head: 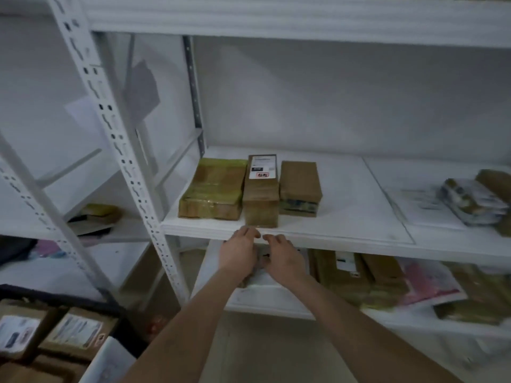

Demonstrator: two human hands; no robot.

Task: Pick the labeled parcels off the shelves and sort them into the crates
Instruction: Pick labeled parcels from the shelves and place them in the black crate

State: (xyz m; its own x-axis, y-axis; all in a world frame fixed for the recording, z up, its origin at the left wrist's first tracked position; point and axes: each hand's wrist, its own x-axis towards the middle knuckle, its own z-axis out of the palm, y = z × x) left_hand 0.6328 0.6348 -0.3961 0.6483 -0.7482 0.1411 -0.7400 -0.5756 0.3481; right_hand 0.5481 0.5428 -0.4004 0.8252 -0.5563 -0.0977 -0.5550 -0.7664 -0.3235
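Three brown parcels stand side by side on the white shelf (345, 205). The middle one is a narrow box (261, 194) with a white label on its top. On its left lies a wider box (213, 189) wrapped in yellowish tape, and on its right a short brown box (300, 186). My left hand (239, 250) and my right hand (284, 255) are stretched out together at the shelf's front edge, just below the labeled box. Both hands hold nothing, and their fingers are loosely bent.
A crate (33, 294) at the bottom left holds several labeled boxes. The lower shelf (271, 302) carries more boxes and a pink mailer (431, 283). Flat parcels (470, 200) lie at the right of the upper shelf. A slotted white upright (130, 167) stands left of the parcels.
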